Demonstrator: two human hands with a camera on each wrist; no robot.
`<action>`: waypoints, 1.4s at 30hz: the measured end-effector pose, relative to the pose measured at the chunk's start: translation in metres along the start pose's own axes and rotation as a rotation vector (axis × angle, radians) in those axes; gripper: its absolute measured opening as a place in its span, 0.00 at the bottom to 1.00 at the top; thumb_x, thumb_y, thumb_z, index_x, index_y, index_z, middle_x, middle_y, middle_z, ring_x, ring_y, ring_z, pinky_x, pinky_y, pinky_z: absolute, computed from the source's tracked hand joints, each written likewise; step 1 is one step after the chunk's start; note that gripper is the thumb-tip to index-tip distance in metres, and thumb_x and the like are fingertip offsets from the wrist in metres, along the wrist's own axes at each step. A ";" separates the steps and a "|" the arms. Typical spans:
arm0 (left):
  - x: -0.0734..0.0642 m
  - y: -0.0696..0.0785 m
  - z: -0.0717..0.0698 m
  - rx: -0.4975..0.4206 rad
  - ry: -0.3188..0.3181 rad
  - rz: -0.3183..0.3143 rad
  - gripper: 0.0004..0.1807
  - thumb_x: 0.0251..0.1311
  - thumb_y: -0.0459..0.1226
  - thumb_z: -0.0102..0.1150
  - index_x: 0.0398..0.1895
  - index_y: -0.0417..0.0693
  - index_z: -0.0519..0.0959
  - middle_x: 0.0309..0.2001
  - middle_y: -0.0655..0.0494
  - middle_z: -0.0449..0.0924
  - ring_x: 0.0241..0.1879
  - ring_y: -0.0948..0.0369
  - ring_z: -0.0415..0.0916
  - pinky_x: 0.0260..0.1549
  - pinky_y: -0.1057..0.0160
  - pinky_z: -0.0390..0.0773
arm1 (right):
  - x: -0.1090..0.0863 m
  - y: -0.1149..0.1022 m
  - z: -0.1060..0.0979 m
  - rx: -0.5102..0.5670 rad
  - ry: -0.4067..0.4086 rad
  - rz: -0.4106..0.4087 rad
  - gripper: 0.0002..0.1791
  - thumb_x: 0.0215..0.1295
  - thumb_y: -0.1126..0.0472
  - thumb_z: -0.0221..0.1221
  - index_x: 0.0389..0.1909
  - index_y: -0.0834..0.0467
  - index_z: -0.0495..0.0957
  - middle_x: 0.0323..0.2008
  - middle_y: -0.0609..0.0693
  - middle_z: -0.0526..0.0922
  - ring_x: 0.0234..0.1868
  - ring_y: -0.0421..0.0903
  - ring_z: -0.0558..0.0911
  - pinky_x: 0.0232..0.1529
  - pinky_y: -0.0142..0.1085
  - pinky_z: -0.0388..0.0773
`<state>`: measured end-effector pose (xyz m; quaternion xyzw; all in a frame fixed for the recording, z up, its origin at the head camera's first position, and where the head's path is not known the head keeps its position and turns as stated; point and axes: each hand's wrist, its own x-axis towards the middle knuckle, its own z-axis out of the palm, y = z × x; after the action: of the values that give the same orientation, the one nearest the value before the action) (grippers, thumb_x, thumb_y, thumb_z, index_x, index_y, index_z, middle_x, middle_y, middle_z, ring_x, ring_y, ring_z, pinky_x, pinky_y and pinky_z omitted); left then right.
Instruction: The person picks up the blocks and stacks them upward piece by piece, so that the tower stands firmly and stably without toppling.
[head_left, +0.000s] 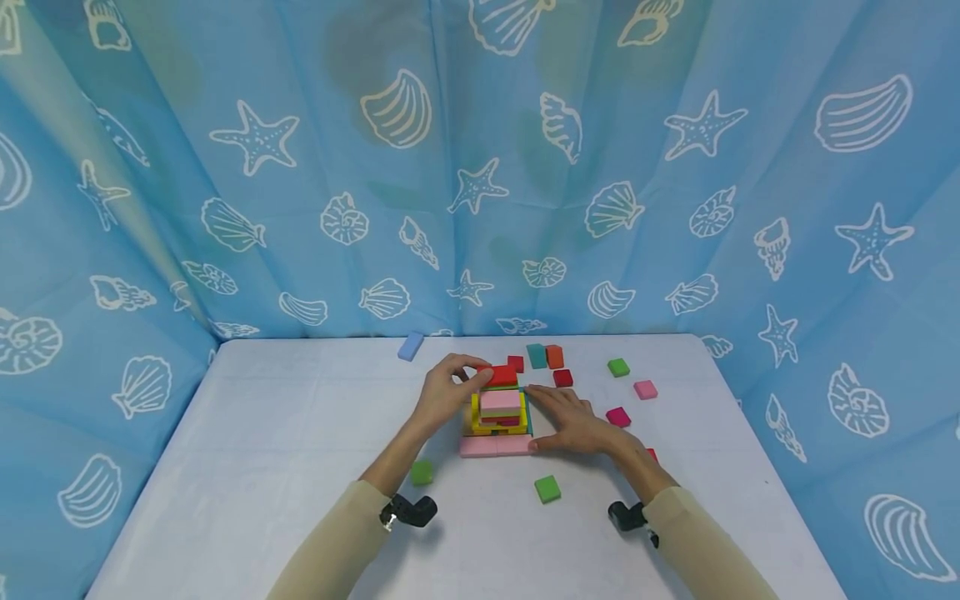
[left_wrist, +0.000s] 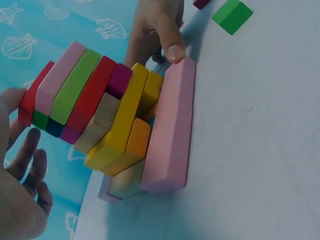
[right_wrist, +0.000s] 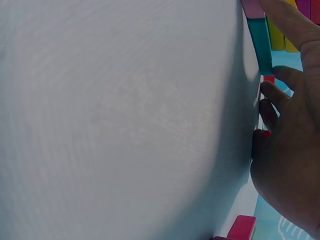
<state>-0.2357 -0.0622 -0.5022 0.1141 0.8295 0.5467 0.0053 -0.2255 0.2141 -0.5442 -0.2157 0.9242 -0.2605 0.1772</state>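
Note:
A layered stack of wooden blocks stands on the table, with yellow blocks (head_left: 474,415), pink base blocks (head_left: 480,447), a green block (left_wrist: 75,86) and a red block (left_wrist: 90,95) among its layers. At its top, my left hand (head_left: 441,393) pinches a flat red block (left_wrist: 31,102) between thumb and finger. My right hand (head_left: 581,423) rests beside the stack's right side, its fingers extended. Its thumb touches the end of a pink base block, and its fingertips are at a teal block (right_wrist: 259,45). The stack's far side is hidden in the head view.
Loose blocks lie around: a blue block (head_left: 410,346) at the back left, a teal block (head_left: 536,356) and an orange block (head_left: 555,357) behind the stack, a pink block (head_left: 645,389) at right, and a green block (head_left: 547,489) in front. A shell-patterned curtain (head_left: 480,167) surrounds the table.

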 end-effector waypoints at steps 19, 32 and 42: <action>0.002 -0.002 0.005 -0.004 -0.019 0.001 0.17 0.65 0.54 0.63 0.50 0.57 0.85 0.48 0.60 0.81 0.46 0.57 0.73 0.43 0.60 0.76 | 0.001 -0.002 -0.001 0.001 -0.005 0.010 0.60 0.48 0.36 0.74 0.80 0.38 0.50 0.79 0.48 0.53 0.78 0.57 0.49 0.68 0.73 0.45; -0.008 -0.009 -0.017 0.016 0.043 0.023 0.14 0.68 0.51 0.61 0.51 0.59 0.83 0.49 0.62 0.82 0.48 0.59 0.75 0.49 0.58 0.77 | 0.000 0.000 0.001 -0.002 0.010 0.000 0.61 0.47 0.35 0.73 0.80 0.37 0.50 0.79 0.48 0.53 0.78 0.57 0.50 0.68 0.73 0.46; -0.051 -0.038 -0.106 0.169 -0.344 -0.052 0.18 0.66 0.43 0.64 0.56 0.46 0.81 0.44 0.56 0.81 0.44 0.55 0.76 0.43 0.57 0.76 | -0.001 0.000 0.000 0.001 0.004 0.011 0.61 0.46 0.36 0.74 0.80 0.36 0.50 0.79 0.48 0.52 0.79 0.57 0.49 0.68 0.73 0.44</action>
<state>-0.2069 -0.1825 -0.5001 0.1847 0.8618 0.4473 0.1516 -0.2248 0.2142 -0.5442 -0.2099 0.9257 -0.2603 0.1769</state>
